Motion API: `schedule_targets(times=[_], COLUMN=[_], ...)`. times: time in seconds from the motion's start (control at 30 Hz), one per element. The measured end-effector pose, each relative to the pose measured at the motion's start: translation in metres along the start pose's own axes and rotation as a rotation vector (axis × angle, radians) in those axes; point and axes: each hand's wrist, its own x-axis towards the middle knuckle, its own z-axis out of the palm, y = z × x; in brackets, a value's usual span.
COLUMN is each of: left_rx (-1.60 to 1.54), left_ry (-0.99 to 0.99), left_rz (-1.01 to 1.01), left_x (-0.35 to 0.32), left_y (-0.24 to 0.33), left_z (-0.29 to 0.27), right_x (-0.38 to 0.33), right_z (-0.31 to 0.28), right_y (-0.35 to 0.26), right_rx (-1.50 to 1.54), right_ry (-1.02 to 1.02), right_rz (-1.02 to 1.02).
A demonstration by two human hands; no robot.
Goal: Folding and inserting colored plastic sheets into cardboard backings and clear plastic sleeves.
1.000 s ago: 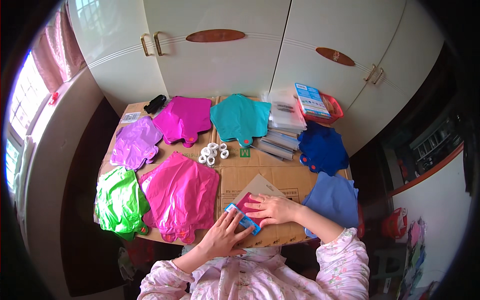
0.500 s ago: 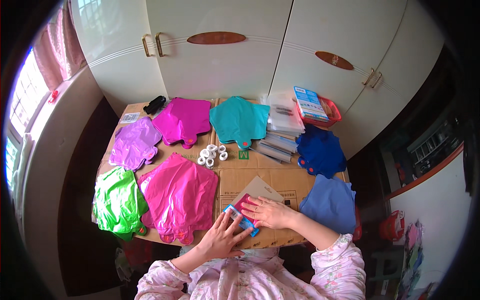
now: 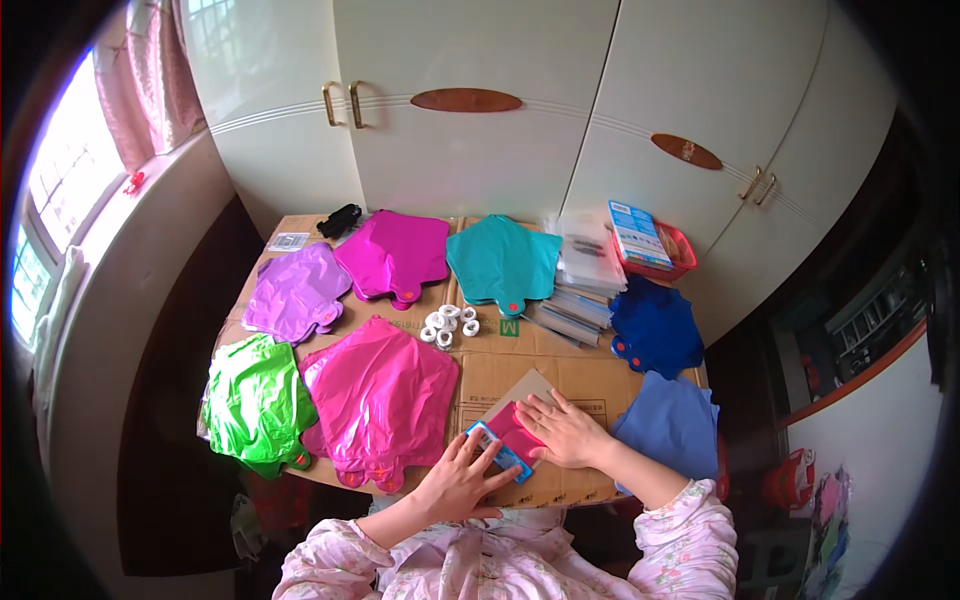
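A folded deep-pink foil balloon [image 3: 508,424] lies on a grey card [image 3: 532,384] near the table's front edge. My right hand [image 3: 568,432] rests flat over it, fingers spread, pressing its right side. A blue printed card strip [image 3: 516,465] runs along the near edge of the foil. The spread fingers of my left hand [image 3: 462,482] lie on this strip and hold nothing in a grip. Just left of my hands is a stack of flat pink foil balloons [image 3: 385,400]. My palms hide part of the folded foil and the strip.
Around the cardboard-covered table [image 3: 490,365] lie green [image 3: 255,400], lilac [image 3: 295,290], magenta [image 3: 395,255], teal [image 3: 503,262], navy [image 3: 658,322] and light-blue [image 3: 668,420] foil stacks. White ribbon rolls [image 3: 440,330], clear bags [image 3: 590,255] and a red basket [image 3: 683,250] stand beyond my hands.
The whole view has shifted, so the table appears lower and further right. My right hand has slid slightly right over the foil, and more pink shows between my hands.
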Motion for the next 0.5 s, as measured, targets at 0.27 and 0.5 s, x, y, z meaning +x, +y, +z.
schedule_targets(times=[0.27, 0.5], left_rx=[0.036, 0.038], left_ry=[-0.001, 0.078], left_rz=[-0.21, -0.302], left_x=[0.0, 0.007], left_y=[0.042, 0.058], left_z=[0.015, 0.028], right_x=[0.069, 0.19], right_z=[-0.016, -0.002], right_y=[0.019, 0.031], right_rx=[0.083, 0.13], right_ry=[0.248, 0.581], right_rz=[-0.016, 0.058])
